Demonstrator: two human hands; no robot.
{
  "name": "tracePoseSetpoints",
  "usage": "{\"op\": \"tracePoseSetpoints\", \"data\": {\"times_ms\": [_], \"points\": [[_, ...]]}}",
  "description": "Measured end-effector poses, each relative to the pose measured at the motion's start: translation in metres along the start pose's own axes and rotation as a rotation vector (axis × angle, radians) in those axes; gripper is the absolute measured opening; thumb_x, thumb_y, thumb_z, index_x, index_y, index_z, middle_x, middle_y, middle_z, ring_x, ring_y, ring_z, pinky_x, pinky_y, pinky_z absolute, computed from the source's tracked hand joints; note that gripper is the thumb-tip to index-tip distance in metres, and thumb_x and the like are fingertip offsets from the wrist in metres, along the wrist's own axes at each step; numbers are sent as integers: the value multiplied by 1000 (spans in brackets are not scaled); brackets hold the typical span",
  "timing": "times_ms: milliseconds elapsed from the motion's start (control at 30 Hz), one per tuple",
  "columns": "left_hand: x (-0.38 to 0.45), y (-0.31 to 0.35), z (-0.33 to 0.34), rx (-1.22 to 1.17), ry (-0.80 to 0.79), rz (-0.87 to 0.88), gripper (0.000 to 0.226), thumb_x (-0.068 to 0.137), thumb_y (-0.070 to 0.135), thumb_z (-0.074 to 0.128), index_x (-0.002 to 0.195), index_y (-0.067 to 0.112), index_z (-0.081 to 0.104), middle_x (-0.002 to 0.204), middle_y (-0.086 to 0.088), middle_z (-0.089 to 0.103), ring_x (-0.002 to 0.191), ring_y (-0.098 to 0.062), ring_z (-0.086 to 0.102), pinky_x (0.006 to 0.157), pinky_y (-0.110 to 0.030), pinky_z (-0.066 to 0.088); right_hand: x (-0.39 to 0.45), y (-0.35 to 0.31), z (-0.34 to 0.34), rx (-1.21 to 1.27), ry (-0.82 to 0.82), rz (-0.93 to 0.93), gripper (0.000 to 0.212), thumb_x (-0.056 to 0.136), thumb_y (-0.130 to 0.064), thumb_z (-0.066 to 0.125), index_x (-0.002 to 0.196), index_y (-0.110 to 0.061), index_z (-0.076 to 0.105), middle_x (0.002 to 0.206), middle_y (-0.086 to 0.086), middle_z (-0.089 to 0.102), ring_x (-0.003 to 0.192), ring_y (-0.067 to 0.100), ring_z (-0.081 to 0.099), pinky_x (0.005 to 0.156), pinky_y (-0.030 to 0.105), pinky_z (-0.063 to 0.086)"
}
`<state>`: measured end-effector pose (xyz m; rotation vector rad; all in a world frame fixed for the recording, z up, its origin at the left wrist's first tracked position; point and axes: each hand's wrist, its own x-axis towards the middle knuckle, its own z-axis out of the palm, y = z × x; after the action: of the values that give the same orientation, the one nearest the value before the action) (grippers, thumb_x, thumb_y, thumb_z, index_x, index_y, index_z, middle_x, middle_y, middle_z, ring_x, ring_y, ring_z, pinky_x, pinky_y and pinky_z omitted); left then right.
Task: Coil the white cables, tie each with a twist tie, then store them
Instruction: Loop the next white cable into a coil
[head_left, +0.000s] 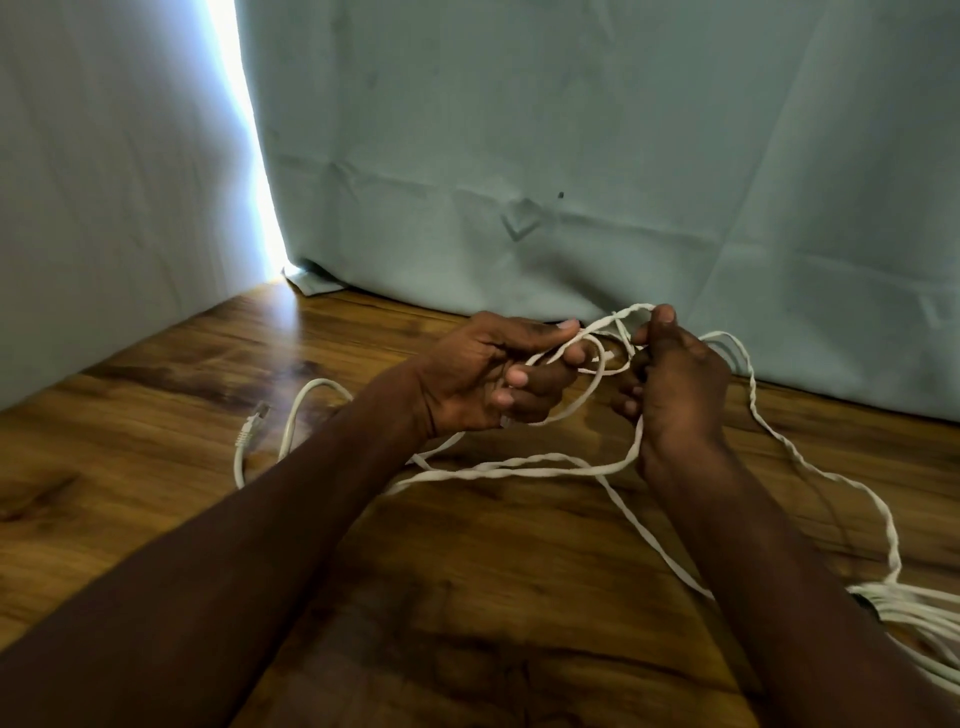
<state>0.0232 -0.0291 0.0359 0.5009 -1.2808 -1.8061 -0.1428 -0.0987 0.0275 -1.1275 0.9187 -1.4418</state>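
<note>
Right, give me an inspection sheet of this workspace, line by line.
Surface: wooden table, glare at far left.
Job's things: white cable, loose and tangled, not yet coiled; its plug lies at left; more white strands bunched at right edge. No twist tie seen.
Clutter: nothing seen.
Grippers: left hand and right hand each grip cable loops above the table.
Cables: only the white ones.
Surroundings: pale green curtain behind, bright gap at left.

White cable (519, 462) tangled, loops strewn over wooden floor
</note>
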Motion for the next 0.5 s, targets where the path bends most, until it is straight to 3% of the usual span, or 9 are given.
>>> {"op": "tracePoseSetpoints", "data": {"times_ms": [133, 200, 267, 333, 433, 500], "points": [[2, 9, -4, -229, 5, 235, 37, 111, 24, 26, 109, 4, 57, 53, 6, 47, 38, -5, 30, 44, -20, 24, -6, 4, 3, -181, -163, 6, 39, 106, -40, 54, 81, -13, 67, 52, -1, 42, 38, 11, 34, 39, 20, 30], [3, 15, -9, -382, 27, 376, 38, 110, 24, 31, 125, -1, 55, 56, 6, 49, 39, -6, 41, 45, -17, 31, -11, 8, 6, -478, -300, -144, 38, 107, -39, 53, 82, -17, 69, 53, -6, 49, 40, 10, 40, 44, 21, 32], [3, 17, -14, -478, 100, 489, 41, 106, 24, 40, 134, -2, 55, 62, 5, 55, 47, -5, 53, 49, -15, 41, -19, 10, 12, -933, -476, -410, 31, 108, -34, 50, 92, -21, 72, 68, -8, 65, 56, 8, 53, 52, 22, 35], [1, 18, -16, -520, 231, 585, 43, 106, 24, 43, 137, -3, 56, 72, 3, 65, 59, -6, 65, 56, -16, 53, -31, 13, 22, -1219, -625, -560, 23, 108, -31, 50, 111, -19, 69, 95, 2, 72, 78, 16, 60, 64, 27, 36], [3, 19, -14, -439, 379, 663, 39, 110, 23, 39, 133, -4, 57, 88, -7, 76, 80, -20, 77, 68, -25, 63, -46, 18, 32, -1265, -732, -585, 24, 106, -36, 53, 119, -18, 63, 101, 8, 71, 89, 25, 64, 74, 36, 47], [5, 18, -8, -232, 471, 620, 38, 111, 24, 39, 132, -2, 56, 98, -14, 77, 88, -27, 77, 75, -30, 63, -50, 17, 32, -1179, -753, -593, 16, 103, -35, 58, 105, -21, 66, 94, 1, 70, 85, 18, 64, 73, 35, 50]]}}
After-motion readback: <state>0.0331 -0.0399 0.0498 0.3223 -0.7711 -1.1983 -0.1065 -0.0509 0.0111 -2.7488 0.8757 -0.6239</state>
